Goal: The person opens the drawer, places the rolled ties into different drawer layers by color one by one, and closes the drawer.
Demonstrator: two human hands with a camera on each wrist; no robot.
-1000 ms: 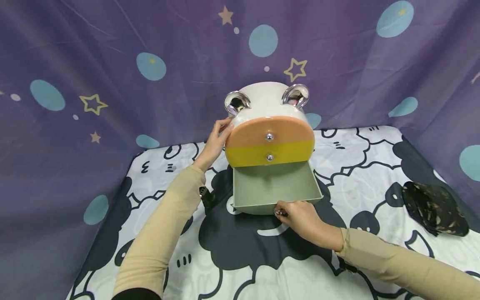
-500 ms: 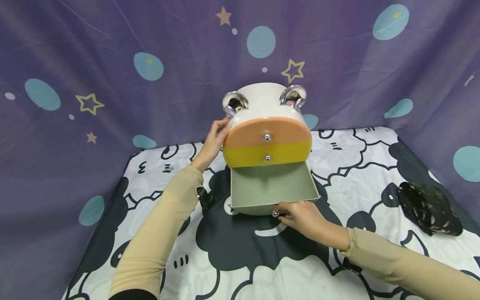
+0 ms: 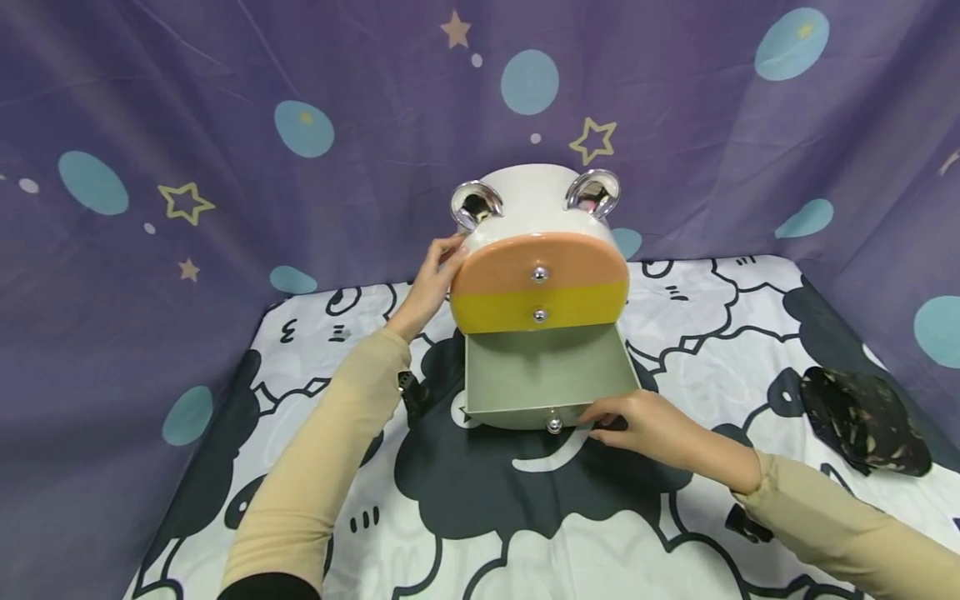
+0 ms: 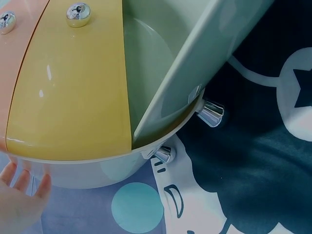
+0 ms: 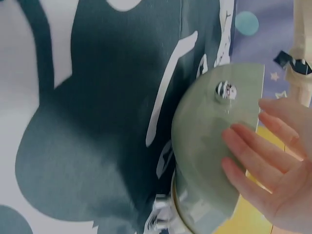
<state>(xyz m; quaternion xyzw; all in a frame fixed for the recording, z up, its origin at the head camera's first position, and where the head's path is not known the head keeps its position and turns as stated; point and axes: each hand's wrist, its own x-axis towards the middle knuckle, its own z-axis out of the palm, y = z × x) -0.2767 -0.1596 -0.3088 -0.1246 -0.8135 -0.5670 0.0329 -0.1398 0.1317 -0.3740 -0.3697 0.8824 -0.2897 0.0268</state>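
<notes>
A white cow-shaped cabinet [image 3: 536, 196] with chrome ears stands on the patterned cloth. Its orange drawer [image 3: 540, 260] and yellow drawer [image 3: 581, 304] are closed. The green bottom drawer [image 3: 543, 375] is pulled out and shows nothing inside. My left hand [image 3: 441, 262] rests with straight fingers against the cabinet's left side; its fingertips [image 4: 22, 187] show by the rim. My right hand [image 3: 622, 417] lies against the green drawer front [image 5: 204, 141], fingers [image 5: 246, 158] straight, just right of the chrome knob [image 3: 553, 425], which stands free.
A dark camouflage-patterned cloth item [image 3: 862, 421] lies at the table's right side. Purple star-and-dot fabric [image 3: 225, 167] hangs close behind and on both sides. The cabinet stands on chrome feet [image 4: 212, 113]. The sheep-print cloth [image 3: 525, 517] spreads in front.
My right hand has let go of the green drawer's knob, slid to the right along the drawer front and straightened its fingers. The left hand and the drawer have stayed put.
</notes>
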